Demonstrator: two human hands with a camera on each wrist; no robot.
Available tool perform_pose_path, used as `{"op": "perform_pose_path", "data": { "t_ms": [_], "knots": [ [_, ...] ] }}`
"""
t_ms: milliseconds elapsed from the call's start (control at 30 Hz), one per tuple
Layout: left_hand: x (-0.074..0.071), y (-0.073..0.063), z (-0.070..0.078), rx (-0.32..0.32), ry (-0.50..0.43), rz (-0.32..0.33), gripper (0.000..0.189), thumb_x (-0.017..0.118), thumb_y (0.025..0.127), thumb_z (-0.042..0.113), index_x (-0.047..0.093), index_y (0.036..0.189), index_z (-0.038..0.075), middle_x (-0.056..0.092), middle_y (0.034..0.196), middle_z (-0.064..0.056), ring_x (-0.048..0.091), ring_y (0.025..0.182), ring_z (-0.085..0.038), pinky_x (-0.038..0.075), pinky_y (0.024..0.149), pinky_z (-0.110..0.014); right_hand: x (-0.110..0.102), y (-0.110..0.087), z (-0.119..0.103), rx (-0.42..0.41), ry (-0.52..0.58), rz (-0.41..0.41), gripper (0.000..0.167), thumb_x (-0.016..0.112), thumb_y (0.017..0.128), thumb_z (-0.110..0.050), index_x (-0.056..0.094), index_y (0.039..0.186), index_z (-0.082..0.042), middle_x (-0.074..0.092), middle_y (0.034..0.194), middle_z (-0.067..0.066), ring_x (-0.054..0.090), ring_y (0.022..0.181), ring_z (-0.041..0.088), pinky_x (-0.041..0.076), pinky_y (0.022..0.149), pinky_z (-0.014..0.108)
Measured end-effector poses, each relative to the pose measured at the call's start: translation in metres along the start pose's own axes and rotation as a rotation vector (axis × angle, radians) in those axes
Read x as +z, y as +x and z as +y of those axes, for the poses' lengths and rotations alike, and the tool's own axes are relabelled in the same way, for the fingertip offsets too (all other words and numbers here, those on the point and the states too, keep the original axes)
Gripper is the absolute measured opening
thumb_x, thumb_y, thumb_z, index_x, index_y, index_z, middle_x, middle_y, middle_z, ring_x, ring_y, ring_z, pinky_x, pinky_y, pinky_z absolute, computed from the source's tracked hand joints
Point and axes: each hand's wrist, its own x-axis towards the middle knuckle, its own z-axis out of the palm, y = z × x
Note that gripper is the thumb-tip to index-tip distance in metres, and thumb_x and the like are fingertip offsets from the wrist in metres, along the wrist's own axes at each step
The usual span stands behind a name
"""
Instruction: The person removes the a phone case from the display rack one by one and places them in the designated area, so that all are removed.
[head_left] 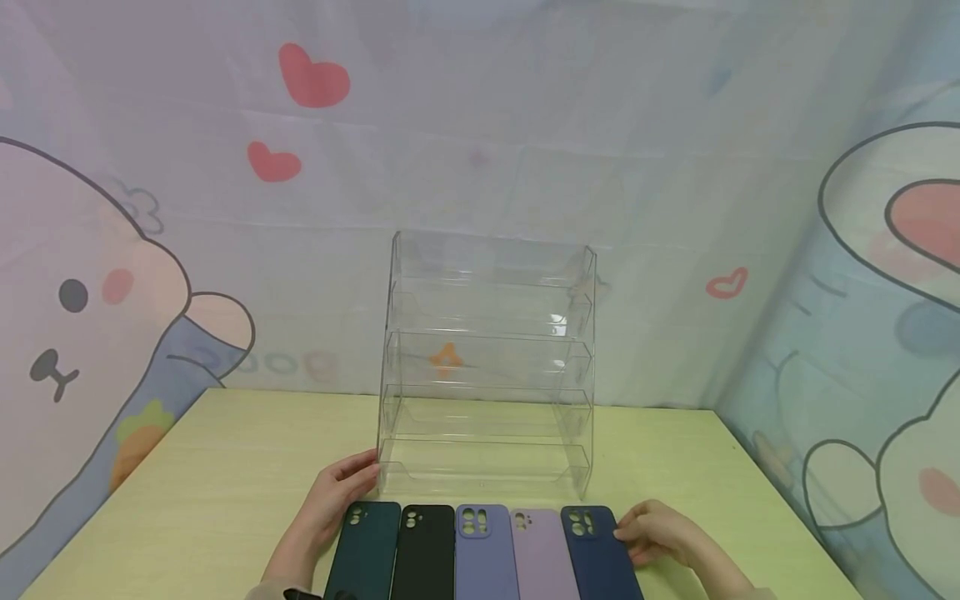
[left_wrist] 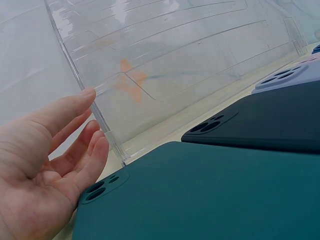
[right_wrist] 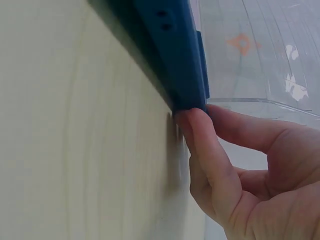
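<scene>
A clear acrylic tiered rack (head_left: 483, 471) stands upright at the middle of the table. My left hand (head_left: 337, 496) is at its lower left side, thumb and fingertips right at the side panel's edge. In the left wrist view those fingers (left_wrist: 82, 165) are loosely bent beside the panel. Before the rack lies a row of phone cases: dark green (head_left: 363, 550), black (head_left: 425, 554), periwinkle (head_left: 486, 558), pale lilac (head_left: 545, 554) and navy blue (head_left: 600, 554). My right hand (head_left: 663, 533) pinches the navy case's upper right corner between thumb and fingers, as the right wrist view shows.
The pale wooden table (head_left: 247, 467) extends left and right of the rack. Behind it hangs a cloth backdrop (head_left: 487, 125) printed with hearts and cartoon animals, and more cloth comes down along the right side. The cases lie close side by side near the front.
</scene>
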Motion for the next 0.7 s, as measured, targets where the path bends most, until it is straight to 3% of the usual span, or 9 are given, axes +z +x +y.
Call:
{"op": "perform_pose_path", "data": {
  "t_ms": [167, 700],
  "knots": [
    [0.0001, 0.0007, -0.0001, 0.001, 0.001, 0.001, 0.052, 0.062, 0.096, 0.015, 0.046, 0.14, -0.007, 0.048, 0.143, -0.025, 0.057, 0.123, -0.026, 0.054, 0.096, -0.025, -0.0026, 0.0004, 0.0031, -0.003, 0.021, -0.025, 0.011, 0.062, 0.088, -0.002, 0.061, 0.094, 0.007, 0.062, 0.075, 0.003, 0.062, 0.059, 0.007, 0.057, 0.056, 0.018],
    [-0.0018, -0.0002, -0.001, -0.002, -0.004, 0.011, 0.05, 0.062, 0.096, 0.014, 0.047, 0.14, -0.007, 0.05, 0.141, -0.026, 0.058, 0.121, -0.026, 0.055, 0.095, -0.025, -0.0084, 0.0023, -0.0023, -0.05, 0.005, -0.024, 0.017, 0.062, 0.091, -0.012, 0.063, 0.094, 0.005, 0.061, 0.076, 0.003, 0.061, 0.06, 0.007, 0.057, 0.058, 0.019]
  ]
}}
